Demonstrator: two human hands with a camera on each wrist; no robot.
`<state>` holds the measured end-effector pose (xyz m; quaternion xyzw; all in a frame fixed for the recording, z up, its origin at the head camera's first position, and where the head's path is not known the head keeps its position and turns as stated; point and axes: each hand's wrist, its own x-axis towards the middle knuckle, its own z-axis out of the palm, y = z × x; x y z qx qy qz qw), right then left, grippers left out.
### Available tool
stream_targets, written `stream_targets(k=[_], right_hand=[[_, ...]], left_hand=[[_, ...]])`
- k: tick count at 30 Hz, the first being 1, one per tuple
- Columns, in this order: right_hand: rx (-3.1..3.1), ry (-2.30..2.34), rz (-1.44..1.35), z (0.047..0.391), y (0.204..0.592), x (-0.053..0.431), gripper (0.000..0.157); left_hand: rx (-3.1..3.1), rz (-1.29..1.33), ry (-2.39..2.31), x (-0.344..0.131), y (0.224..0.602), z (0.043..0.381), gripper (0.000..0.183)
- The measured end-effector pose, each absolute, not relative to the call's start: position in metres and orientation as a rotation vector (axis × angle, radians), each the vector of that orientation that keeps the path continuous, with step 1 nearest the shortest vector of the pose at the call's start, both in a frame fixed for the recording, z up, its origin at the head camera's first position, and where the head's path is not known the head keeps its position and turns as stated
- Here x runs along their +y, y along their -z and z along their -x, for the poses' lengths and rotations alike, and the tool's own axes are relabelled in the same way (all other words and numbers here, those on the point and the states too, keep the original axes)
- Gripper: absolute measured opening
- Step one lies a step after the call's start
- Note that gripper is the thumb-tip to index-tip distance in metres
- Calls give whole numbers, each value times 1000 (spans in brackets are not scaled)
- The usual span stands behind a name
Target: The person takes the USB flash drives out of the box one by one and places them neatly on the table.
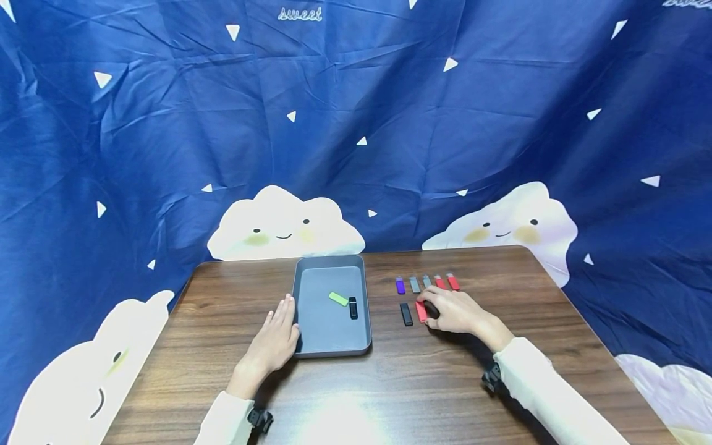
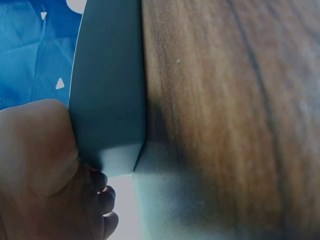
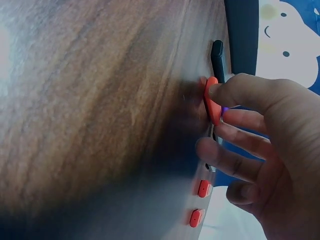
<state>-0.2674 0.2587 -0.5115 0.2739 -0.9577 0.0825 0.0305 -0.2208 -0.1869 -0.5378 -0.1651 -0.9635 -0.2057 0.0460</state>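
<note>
My right hand (image 1: pixel 457 311) pinches a red USB stick (image 1: pixel 421 311) at the table's right half; in the right wrist view the thumb presses on this stick (image 3: pixel 212 105). A black USB stick (image 1: pixel 406 314) lies just left of it. My left hand (image 1: pixel 271 343) rests with straight fingers along the left wall of a grey tray (image 1: pixel 328 340); the left wrist view shows the palm against the tray's outer side (image 2: pixel 110 90). Inside the tray lie a green USB stick (image 1: pixel 338 299) and another black one (image 1: pixel 353 308).
Behind my right hand runs a row of USB sticks: purple (image 1: pixel 400 285), two grey (image 1: pixel 415 285) and two red (image 1: pixel 453 283). The wooden table (image 1: pixel 378 383) ends at a blue cloth (image 1: pixel 389 154) with clouds.
</note>
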Motion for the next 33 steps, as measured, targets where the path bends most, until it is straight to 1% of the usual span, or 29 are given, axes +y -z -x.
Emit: stream_targets(k=[6,13,21,27,33], right_hand=[[-2941,-252,-842,265,504,258,45],[-2896,-275,-851,265,489,251,25],[-2788,-228,-935,272,475,238,9],[-2747,-244,-993,278,466,227,20],[-2746,-203,-1032,281,454,208,16]], left_hand=[[-2965,491,629,-185,534,220,62],[-2992,478,601,-185,532,220,62],[-2991,481,614,-187,535,221,63],[-3024,464,606,-187,537,222,64],[-3022,472,594,-187,535,221,63]])
